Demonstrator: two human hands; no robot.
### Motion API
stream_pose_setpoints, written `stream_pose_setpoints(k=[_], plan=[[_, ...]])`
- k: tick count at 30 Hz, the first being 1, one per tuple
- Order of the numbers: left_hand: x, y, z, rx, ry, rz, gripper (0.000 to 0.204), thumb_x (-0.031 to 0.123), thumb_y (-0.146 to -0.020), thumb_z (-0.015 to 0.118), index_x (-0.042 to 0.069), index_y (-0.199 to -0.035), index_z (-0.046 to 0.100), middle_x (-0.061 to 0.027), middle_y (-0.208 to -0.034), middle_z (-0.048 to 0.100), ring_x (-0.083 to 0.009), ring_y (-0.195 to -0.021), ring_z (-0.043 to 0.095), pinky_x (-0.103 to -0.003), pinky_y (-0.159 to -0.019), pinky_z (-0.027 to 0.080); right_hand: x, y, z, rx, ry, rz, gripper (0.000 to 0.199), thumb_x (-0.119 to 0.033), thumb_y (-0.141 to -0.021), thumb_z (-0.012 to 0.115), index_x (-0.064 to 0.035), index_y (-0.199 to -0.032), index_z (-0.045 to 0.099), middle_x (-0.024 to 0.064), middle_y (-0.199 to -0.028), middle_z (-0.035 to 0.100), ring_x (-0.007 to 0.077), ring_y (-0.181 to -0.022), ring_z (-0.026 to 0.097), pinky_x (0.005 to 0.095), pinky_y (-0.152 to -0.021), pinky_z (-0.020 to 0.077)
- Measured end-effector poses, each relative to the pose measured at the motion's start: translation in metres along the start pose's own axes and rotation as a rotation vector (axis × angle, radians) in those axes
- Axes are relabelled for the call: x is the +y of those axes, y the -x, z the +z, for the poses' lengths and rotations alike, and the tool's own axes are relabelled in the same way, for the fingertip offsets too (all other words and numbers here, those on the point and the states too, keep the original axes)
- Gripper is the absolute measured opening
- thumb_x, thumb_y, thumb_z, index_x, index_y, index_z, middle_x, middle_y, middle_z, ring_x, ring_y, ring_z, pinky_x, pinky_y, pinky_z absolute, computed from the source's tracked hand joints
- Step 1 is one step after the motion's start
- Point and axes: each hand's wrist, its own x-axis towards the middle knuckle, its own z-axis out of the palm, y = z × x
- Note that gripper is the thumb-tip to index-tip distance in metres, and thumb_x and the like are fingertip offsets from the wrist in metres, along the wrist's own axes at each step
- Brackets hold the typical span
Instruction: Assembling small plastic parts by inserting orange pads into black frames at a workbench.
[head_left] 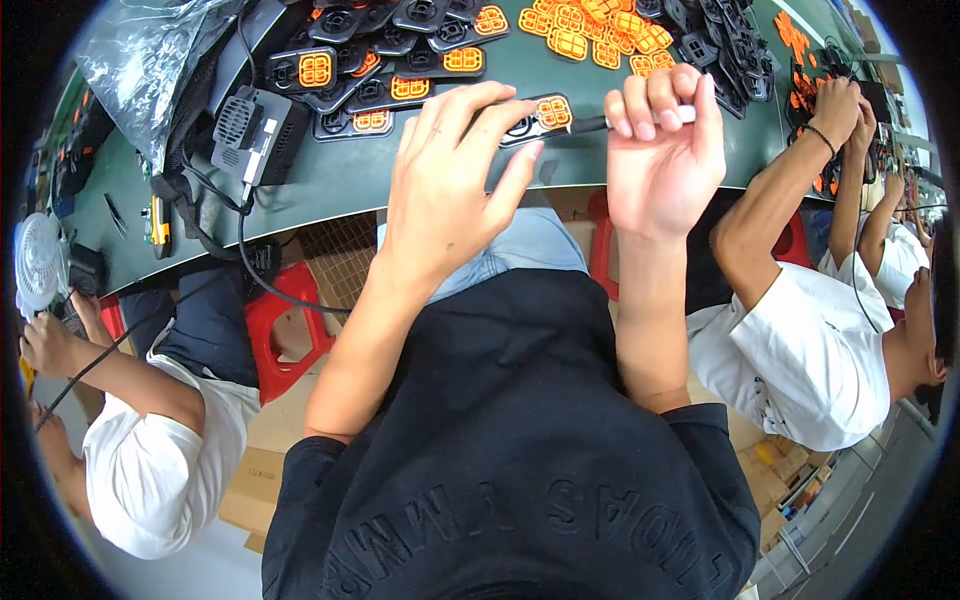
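A black plastic panel with an orange four-part pad [553,112] lies on the table in front of me. My left hand [450,165] has its forefinger and thumb on the panel's left end, holding it; the palm hides part of that end. Curled around a slim pen-like tool [590,124] are the fingers of my right hand [665,150]. The tool's dark end points left to the pad's right edge, and its whitish end shows near my right forefinger. Its exact kind is unclear.
Similar black panels with orange pads [410,88] are piled beyond my left hand. Loose orange pads [600,25] lie at the far middle, beside black parts [720,50]. A grey box with cables [260,135] stands left. People work on both sides, a bent arm [760,215] close right.
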Motion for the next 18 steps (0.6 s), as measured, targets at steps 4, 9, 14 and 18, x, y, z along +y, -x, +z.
stream_pose_setpoints(k=[4,9,14,18], plan=[[0.003,-0.003,-0.003,-0.139,-0.164,0.030,0.032,0.016,-0.090,0.082,0.008,-0.121,0.077,-0.0081,-0.118,0.072,-0.0301,-0.113,0.066,-0.044,-0.099,0.051,-0.001,-0.013,-0.010,-0.096,0.055,0.030,0.049,-0.043,-0.119,0.036,-0.0156,-0.079,0.043,-0.0043,-0.064,0.034,0.0108,-0.059,0.028,0.0300,-0.060,0.0283],[0.005,-0.010,0.005,-0.150,-0.180,-0.022,0.029,0.019,-0.089,0.084,0.007,-0.114,0.076,-0.0067,-0.107,0.070,-0.0293,-0.102,0.065,-0.044,-0.091,0.051,-0.001,-0.030,-0.015,-0.295,0.196,0.041,0.063,-0.051,-0.118,0.035,-0.0192,-0.064,0.028,-0.0064,-0.055,0.022,0.0105,-0.053,0.017,0.0320,-0.054,0.0190],[0.002,-0.009,0.015,-0.088,-0.126,-0.037,0.031,0.019,-0.086,0.087,0.003,-0.109,0.073,-0.0099,-0.099,0.068,-0.0309,-0.095,0.065,-0.043,-0.088,0.052,-0.002,-0.044,-0.011,-0.354,0.273,0.007,0.051,-0.037,-0.114,0.038,-0.0177,-0.068,0.029,-0.0039,-0.062,0.027,0.0118,-0.060,0.022,0.0332,-0.060,0.0230],[0.003,-0.011,0.005,-0.137,-0.075,-0.071,0.036,0.017,-0.086,0.085,0.002,-0.115,0.071,-0.0134,-0.106,0.068,-0.0318,-0.100,0.065,-0.044,-0.092,0.052,0.000,-0.051,0.004,-0.464,0.381,-0.012,0.059,-0.039,-0.117,0.041,-0.0208,-0.062,0.027,-0.0063,-0.053,0.022,0.0133,-0.047,0.016,0.0340,-0.049,0.0174]])
